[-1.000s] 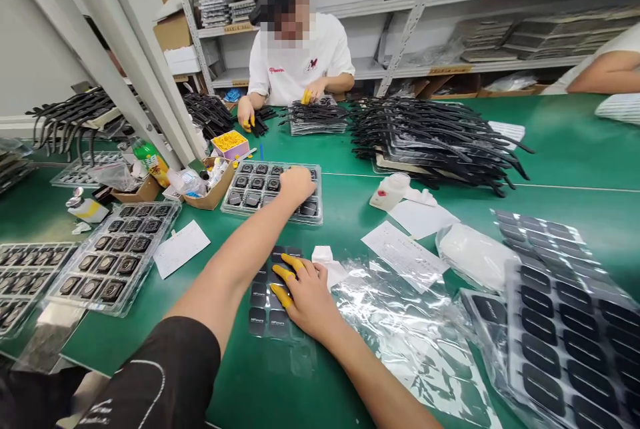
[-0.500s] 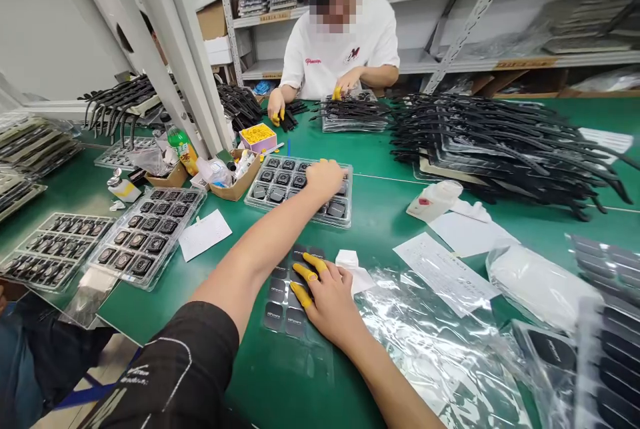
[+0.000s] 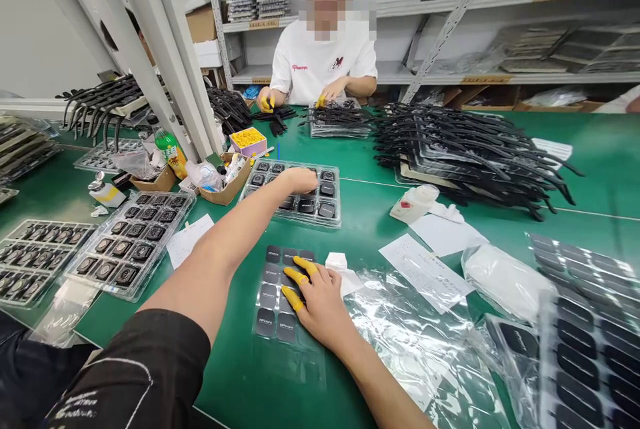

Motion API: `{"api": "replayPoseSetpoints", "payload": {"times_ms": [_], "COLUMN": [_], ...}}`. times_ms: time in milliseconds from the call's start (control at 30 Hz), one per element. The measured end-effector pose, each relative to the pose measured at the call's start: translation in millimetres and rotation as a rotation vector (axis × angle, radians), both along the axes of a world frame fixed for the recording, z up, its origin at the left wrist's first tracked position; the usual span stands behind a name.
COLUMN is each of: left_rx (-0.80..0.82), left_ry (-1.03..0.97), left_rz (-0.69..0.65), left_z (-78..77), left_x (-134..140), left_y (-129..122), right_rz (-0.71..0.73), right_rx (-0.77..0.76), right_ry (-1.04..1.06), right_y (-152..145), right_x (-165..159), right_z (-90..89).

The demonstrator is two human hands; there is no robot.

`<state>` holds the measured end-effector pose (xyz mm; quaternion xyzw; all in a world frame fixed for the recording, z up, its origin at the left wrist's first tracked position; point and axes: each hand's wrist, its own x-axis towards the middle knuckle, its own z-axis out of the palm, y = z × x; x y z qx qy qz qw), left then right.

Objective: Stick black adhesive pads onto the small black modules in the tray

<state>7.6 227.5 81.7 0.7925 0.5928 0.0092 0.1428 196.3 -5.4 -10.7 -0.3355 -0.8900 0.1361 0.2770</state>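
Observation:
My left hand (image 3: 303, 180) is over a clear plastic tray (image 3: 334, 217) of dark square watch bodies, at its middle right; its fingers point down and are hidden, so I cannot see what they touch. Several watches carry dark square labels, like this watch (image 3: 307, 206) in the front row. Nearer me, my right hand (image 3: 319, 296) lies open, yellow finger cots on its spread fingers, over the right side of a clear sheet of dark rounded-square stickers (image 3: 266, 322). The stickers bear pale lettering, and my fingers cover some of them.
Trays of watches (image 3: 135, 232) stand to the left. Glossy plastic film (image 3: 415, 342) and papers (image 3: 425, 272) lie at the right, with more sticker sheets (image 3: 575, 349). A co-worker (image 3: 325, 59) sits opposite, handling black straps. Piled straps (image 3: 465, 156) and a box of yellow finger cots (image 3: 249, 140) are farther back.
My left hand has shifted left over the watch tray, and its fingers have dropped out of sight. My right hand stays on the sticker sheet. The whole view has shifted slightly.

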Motion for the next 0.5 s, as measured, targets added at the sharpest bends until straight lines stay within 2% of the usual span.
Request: {"api": "replayPoseSetpoints", "payload": {"times_ms": [100,167,267,333,367,433,500], "left_rx": [0.072,0.142,0.224,0.202,0.159,-0.174,-0.402], "left_ry": [-0.102,-0.205,-0.383,-0.518,-0.63,-1.234,-1.491], "left_rz": [0.035,0.089,0.196,0.244,0.268,0.337,0.372], "left_z": [3.8,2.8,-12.1,-29.6,-38.9,-54.2,-61.4], "left_x": [5.4,11.0,21.3,28.9,32.7,38.7,40.0], "left_y": [-11.5,-30.1,-85.6,-137.4,-164.1,-211.7,-244.3], "right_rz": [0.018,-0.03,-0.303,-0.406,-0.371,-0.18,0.004], "right_rx": [-0.006,0.047,0.24,0.292,0.269,0.192,0.165], "right_ry": [0.047,0.242,0.621,0.661,0.616,0.492,0.404], "right_y": [1.7,4.1,9.7,14.7,17.3,21.7,23.6], "right_x": [0.2,4.7,20.4,32.8,38.0,44.6,45.9], "right_z": [2.5,8.2,21.2,28.7,30.8,31.3,28.2]}}
